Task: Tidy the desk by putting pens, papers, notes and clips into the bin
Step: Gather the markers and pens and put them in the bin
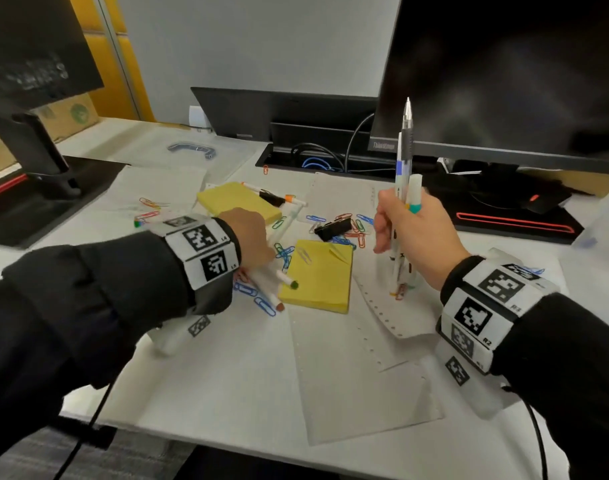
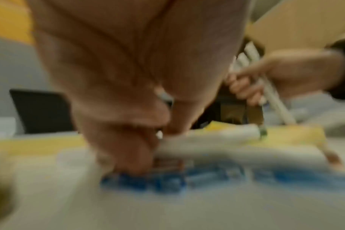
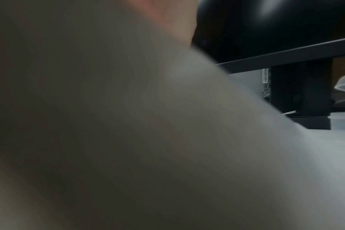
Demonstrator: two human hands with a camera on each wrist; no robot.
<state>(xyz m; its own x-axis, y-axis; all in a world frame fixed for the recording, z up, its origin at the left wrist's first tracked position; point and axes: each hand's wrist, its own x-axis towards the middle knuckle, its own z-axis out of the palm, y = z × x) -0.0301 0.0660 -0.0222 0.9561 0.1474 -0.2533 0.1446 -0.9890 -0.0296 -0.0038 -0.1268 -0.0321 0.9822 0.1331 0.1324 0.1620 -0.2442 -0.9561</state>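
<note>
My left hand [image 1: 253, 237] reaches down onto the desk and grips two white markers [image 1: 285, 278], one green-tipped and one brown-tipped, beside a yellow sticky-note pad [image 1: 317, 275]. The blurred left wrist view shows the fingers [image 2: 128, 147] curled on the markers [image 2: 197, 144] above blue paper clips [image 2: 148, 182]. My right hand [image 1: 414, 237] holds a bundle of pens [image 1: 405, 157] upright, tips resting on a perforated paper sheet [image 1: 382, 306]. Another pad [image 1: 237, 200], more markers [image 1: 279, 199], coloured paper clips [image 1: 351, 233] and a black binder clip [image 1: 332, 226] lie behind. The right wrist view is blocked by the hand [image 3: 108, 109].
A monitor [image 1: 504, 81] and its stand [image 3: 305, 93] rise at the back right; a second screen [image 1: 36, 46] stands at the left. A cable slot [image 1: 313, 161] and a clear plastic lid with a blue handle [image 1: 192, 150] sit at the back. Loose sheets [image 1: 348, 375] cover the front.
</note>
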